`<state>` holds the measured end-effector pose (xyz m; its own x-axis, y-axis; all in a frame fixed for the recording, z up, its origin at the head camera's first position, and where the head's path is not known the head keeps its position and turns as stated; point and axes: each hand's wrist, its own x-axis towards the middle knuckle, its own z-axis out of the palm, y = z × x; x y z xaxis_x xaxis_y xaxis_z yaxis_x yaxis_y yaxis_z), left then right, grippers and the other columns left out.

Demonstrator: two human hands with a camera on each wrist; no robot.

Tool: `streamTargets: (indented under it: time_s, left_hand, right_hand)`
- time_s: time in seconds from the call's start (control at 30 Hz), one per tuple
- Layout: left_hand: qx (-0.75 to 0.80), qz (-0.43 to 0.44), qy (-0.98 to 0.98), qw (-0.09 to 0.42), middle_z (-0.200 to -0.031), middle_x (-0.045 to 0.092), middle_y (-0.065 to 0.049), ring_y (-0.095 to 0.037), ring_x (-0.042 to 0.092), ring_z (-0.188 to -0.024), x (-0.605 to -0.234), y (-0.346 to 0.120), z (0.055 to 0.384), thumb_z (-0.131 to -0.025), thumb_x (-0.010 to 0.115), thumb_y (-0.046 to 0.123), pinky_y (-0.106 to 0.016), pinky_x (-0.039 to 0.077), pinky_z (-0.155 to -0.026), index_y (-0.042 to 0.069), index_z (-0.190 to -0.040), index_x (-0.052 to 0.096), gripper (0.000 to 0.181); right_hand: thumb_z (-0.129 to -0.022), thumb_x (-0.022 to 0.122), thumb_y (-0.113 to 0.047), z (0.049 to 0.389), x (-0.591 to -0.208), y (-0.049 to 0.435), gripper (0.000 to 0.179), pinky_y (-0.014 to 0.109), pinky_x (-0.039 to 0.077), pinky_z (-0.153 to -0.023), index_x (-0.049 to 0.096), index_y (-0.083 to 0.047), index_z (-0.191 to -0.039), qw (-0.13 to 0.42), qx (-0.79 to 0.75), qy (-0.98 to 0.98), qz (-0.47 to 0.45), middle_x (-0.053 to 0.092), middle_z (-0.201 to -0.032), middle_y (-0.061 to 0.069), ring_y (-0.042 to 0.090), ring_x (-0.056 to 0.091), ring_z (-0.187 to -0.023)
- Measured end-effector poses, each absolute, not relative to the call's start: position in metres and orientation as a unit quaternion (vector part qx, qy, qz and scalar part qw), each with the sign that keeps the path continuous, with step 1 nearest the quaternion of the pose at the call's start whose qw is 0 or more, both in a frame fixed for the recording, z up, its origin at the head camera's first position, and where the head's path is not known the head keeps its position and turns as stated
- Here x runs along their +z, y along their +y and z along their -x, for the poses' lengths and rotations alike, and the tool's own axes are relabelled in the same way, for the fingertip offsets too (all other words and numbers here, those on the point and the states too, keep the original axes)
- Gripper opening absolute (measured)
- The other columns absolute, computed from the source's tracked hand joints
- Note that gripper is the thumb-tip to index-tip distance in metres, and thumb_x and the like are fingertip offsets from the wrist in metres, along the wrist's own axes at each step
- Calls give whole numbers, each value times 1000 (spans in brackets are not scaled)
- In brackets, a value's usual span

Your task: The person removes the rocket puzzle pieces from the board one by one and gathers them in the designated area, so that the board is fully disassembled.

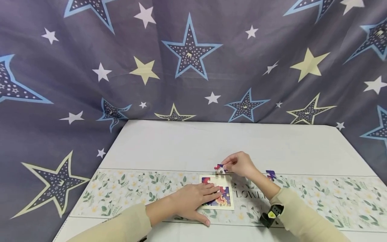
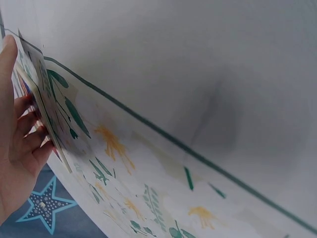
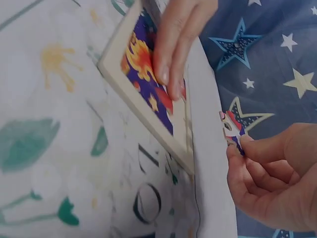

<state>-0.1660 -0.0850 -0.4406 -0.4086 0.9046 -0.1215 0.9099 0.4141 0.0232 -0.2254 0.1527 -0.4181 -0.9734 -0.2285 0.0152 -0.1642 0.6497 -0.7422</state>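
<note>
The puzzle piece [image 1: 220, 167] is held just beyond the far edge of the puzzle board [image 1: 217, 207], apart from it. The person's right hand [image 1: 240, 164] pinches it narrowly between thumb and fingertips near one edge. It looks thin, light and fairly stiff, probably card or thin wood, so a gentle edge hold should suit it; its knobs could likely bend or chip if squeezed hard. On the board itself, the left hand [image 1: 195, 200] rests with fingers straight, grasping nothing and covering part of the picture. To the board's right, past the right forearm, lies loose purple puzzle material [image 1: 270, 175], too small to count. Beneath the board runs a flowered table runner [image 1: 136, 193].
</note>
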Motion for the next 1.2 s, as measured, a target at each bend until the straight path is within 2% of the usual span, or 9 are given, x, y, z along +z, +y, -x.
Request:
streamTargets:
  time_s: [0.3, 0.53, 0.87, 1.07, 1.2]
  left_hand:
    - [-27, -539, 840, 57, -160, 27, -1, -18, 31, -147, -439, -86, 166, -86, 40, 75, -32, 35, -116, 20, -154, 24, 89]
    - [-25, -540, 838, 71, -160, 26, 0, -18, 29, -147, -439, -85, 166, -86, 41, 74, -32, 35, -117, 21, -154, 23, 88]
    - [-20, -539, 838, 80, -161, 24, 1, -17, 29, -148, -438, -84, 164, -87, 43, 72, -32, 34, -117, 21, -154, 22, 88]
    - [-17, -536, 840, 79, -161, 24, 1, -18, 28, -148, -438, -86, 164, -86, 43, 73, -33, 34, -117, 21, -154, 22, 88]
    - [-13, -538, 839, 78, -161, 24, 0, -18, 28, -148, -438, -85, 165, -87, 43, 73, -33, 34, -117, 20, -154, 23, 88]
  right_hand:
    - [-85, 70, -8, 226, -420, 170, 10, 30, 56, -60, 75, -2, -91, 98, -435, 893, 58, 73, -76, 8, 16, 69, -65]
    - [-86, 69, -6, 221, -427, 189, 12, 29, 57, -63, 74, 0, -95, 123, -440, 889, 32, 73, -79, 8, 13, 68, -67]
    - [-85, 69, -9, 218, -435, 225, 15, 26, 52, -58, 74, 0, -97, 116, -417, 901, 6, 72, -77, 4, 11, 64, -64]
    - [-87, 69, -11, 219, -433, 248, 18, 26, 54, -58, 74, 1, -99, 107, -402, 909, 34, 73, -79, 8, 11, 65, -65]
    - [-87, 69, -13, 221, -432, 257, 15, 26, 47, -55, 76, -2, -95, 84, -357, 929, 56, 73, -76, 7, 11, 59, -61]
